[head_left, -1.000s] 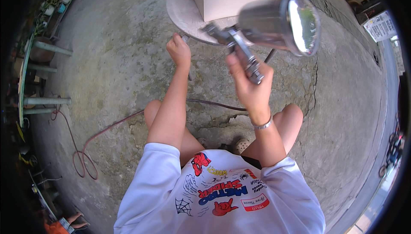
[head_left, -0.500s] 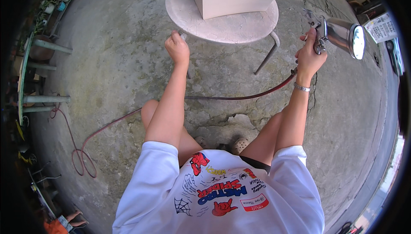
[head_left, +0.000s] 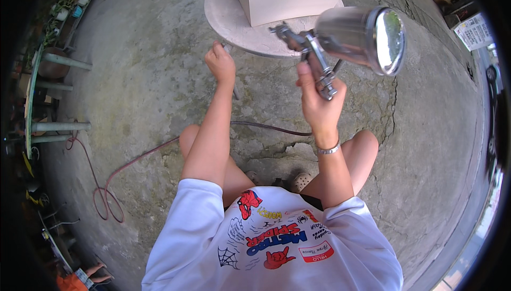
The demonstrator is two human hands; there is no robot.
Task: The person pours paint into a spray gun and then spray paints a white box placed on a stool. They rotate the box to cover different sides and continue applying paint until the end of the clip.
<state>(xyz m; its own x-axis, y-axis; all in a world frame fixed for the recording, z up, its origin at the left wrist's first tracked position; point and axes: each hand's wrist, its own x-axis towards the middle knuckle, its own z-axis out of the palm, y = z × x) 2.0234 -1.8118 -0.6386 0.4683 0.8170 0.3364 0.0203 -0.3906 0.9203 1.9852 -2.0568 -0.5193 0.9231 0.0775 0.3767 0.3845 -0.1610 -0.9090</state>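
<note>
In my right hand (head_left: 322, 105) is a metal spray gun (head_left: 346, 36) with a large shiny cup, my fingers wrapped round its handle. The gun is raised in front of the round stool (head_left: 226, 11), its nozzle end pointing left and hiding part of the seat's right side. My left hand (head_left: 219, 63) is closed round the stool's near left leg, just under the seat edge. On the seat rests a white box-shaped piece (head_left: 295, 1) with a slightly curved front side. A dark red hose (head_left: 271, 126) passes behind my left forearm toward my right wrist.
The hose lies in loops on the cracked concrete floor (head_left: 143, 83) at left. A green-edged table (head_left: 33, 86) with pale legs and a shelf of potted plants (head_left: 63, 13) line the left side. Someone in orange (head_left: 72, 282) is at the lower left. Printed sheets (head_left: 474, 32) hang at right.
My right hand has swung the spray gun left and nearer, from beside the stool to in front of it. My left hand stays at the stool leg.
</note>
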